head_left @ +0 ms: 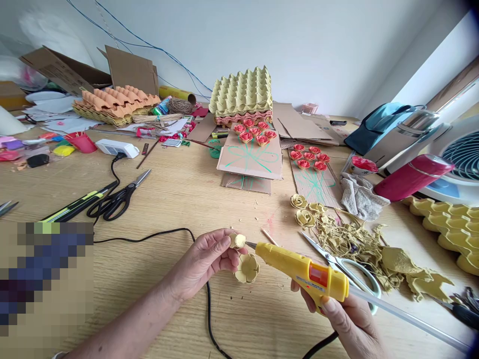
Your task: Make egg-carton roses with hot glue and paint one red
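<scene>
Between thumb and fingers, my left hand (209, 257) pinches a small pale yellow egg-carton piece (238, 241). My right hand (348, 319) grips a yellow hot glue gun (299, 267) by its handle, and a long clear glue stick (407, 316) sticks out of its back. The gun's metal nozzle is at the right side of the small piece; whether glue is coming out cannot be made out. Just below, an open cup-shaped yellow paper flower (247, 268) with rounded petals rests on the table. Behind the gun lie scissors with pale green handles (355, 271).
Yellow carton scraps (348, 244) and finished yellow roses (305, 218) lie at right. Red paper roses stand on cardboard pieces (250, 162) farther back, before stacked egg trays (241, 92). Black scissors (116, 199) lie left. A black cord (209, 309) crosses the table beneath my left hand.
</scene>
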A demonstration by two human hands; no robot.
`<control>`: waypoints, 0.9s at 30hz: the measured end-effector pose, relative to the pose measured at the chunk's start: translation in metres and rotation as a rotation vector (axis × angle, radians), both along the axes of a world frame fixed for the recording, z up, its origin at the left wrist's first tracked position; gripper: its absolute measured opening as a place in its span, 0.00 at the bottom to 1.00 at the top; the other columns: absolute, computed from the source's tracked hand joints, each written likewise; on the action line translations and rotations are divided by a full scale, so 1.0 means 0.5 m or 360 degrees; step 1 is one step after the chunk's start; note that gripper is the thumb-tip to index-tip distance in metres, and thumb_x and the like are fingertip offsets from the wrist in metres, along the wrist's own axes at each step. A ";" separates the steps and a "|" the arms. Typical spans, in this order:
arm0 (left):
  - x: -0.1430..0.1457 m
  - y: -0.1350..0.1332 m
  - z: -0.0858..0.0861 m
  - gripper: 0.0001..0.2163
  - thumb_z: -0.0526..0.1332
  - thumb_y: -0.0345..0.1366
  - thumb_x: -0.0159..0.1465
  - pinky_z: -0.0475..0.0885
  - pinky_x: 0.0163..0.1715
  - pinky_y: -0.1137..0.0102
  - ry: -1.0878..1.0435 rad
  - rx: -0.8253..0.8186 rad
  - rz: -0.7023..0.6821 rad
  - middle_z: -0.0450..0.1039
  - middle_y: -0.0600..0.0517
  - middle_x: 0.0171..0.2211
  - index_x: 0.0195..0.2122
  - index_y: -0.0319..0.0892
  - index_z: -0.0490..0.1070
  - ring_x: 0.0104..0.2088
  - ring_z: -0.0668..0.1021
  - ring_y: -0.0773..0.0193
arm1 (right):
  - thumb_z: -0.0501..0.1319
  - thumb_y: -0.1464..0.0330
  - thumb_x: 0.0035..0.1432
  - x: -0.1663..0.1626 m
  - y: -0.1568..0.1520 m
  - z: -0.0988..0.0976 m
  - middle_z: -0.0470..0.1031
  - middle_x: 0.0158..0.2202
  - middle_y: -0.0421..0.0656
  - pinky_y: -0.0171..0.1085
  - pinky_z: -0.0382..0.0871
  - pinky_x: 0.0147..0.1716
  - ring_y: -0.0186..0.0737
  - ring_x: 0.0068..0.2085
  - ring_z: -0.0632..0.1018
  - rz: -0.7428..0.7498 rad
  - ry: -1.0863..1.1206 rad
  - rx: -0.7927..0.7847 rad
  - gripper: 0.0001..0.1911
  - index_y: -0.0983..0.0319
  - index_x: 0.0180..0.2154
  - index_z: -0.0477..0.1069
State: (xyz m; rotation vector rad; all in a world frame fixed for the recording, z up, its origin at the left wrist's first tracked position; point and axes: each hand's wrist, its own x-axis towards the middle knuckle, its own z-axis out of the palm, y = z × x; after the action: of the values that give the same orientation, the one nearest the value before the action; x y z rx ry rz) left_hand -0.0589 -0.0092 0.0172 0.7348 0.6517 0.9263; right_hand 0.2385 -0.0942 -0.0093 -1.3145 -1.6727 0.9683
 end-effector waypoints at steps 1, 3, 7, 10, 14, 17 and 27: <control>0.000 0.000 0.000 0.15 0.76 0.45 0.61 0.76 0.28 0.78 -0.0008 0.0004 0.0001 0.84 0.47 0.32 0.42 0.39 0.84 0.26 0.79 0.71 | 0.57 0.54 0.72 0.000 0.001 0.001 0.78 0.33 0.47 0.41 0.79 0.35 0.47 0.34 0.77 0.0030 -0.0013 0.0007 0.18 0.55 0.43 0.83; -0.001 0.001 -0.001 0.15 0.75 0.45 0.62 0.76 0.28 0.79 -0.0016 0.0012 -0.0001 0.84 0.48 0.32 0.42 0.39 0.84 0.26 0.79 0.71 | 0.56 0.54 0.72 -0.001 0.001 0.004 0.78 0.33 0.47 0.40 0.79 0.34 0.47 0.34 0.77 0.0057 -0.0034 0.0023 0.19 0.55 0.44 0.83; -0.004 0.002 -0.005 0.16 0.75 0.45 0.62 0.76 0.29 0.78 -0.0015 0.0014 -0.0011 0.84 0.47 0.33 0.43 0.39 0.84 0.26 0.79 0.71 | 0.56 0.53 0.72 -0.004 0.002 0.011 0.78 0.33 0.46 0.39 0.79 0.34 0.46 0.33 0.77 0.0035 -0.0072 0.0040 0.20 0.55 0.46 0.82; -0.005 0.002 -0.005 0.16 0.75 0.45 0.61 0.76 0.29 0.78 -0.0015 0.0007 -0.0013 0.84 0.47 0.32 0.44 0.39 0.84 0.26 0.79 0.71 | 0.56 0.53 0.72 -0.004 0.001 0.012 0.78 0.33 0.45 0.38 0.79 0.35 0.45 0.33 0.78 0.0041 -0.0084 0.0039 0.19 0.54 0.45 0.82; -0.005 0.001 -0.003 0.16 0.76 0.45 0.61 0.76 0.28 0.78 0.0005 0.0005 -0.0015 0.84 0.47 0.33 0.44 0.39 0.84 0.26 0.79 0.71 | 0.59 0.53 0.71 -0.004 0.000 0.011 0.79 0.33 0.45 0.37 0.79 0.33 0.44 0.32 0.78 -0.0059 -0.0038 0.0087 0.17 0.53 0.45 0.83; -0.006 0.002 -0.004 0.17 0.76 0.46 0.61 0.76 0.29 0.77 0.0016 0.0008 -0.0015 0.84 0.47 0.32 0.44 0.38 0.84 0.26 0.79 0.70 | 0.59 0.53 0.70 -0.008 0.001 0.014 0.79 0.32 0.44 0.37 0.80 0.33 0.44 0.32 0.78 -0.0031 -0.0006 0.0055 0.17 0.53 0.46 0.83; -0.010 -0.001 -0.005 0.16 0.75 0.46 0.62 0.76 0.31 0.77 0.0072 0.0058 -0.0014 0.80 0.51 0.29 0.45 0.41 0.84 0.27 0.79 0.71 | 0.55 0.53 0.73 -0.003 0.003 0.010 0.79 0.33 0.45 0.36 0.79 0.35 0.44 0.33 0.78 0.0009 -0.0049 0.0065 0.20 0.53 0.51 0.81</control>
State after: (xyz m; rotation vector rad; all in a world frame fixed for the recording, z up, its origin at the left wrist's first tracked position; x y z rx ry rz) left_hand -0.0641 -0.0098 0.0149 0.7923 0.6728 0.9176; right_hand 0.2370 -0.0928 -0.0045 -1.3046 -1.7112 0.9167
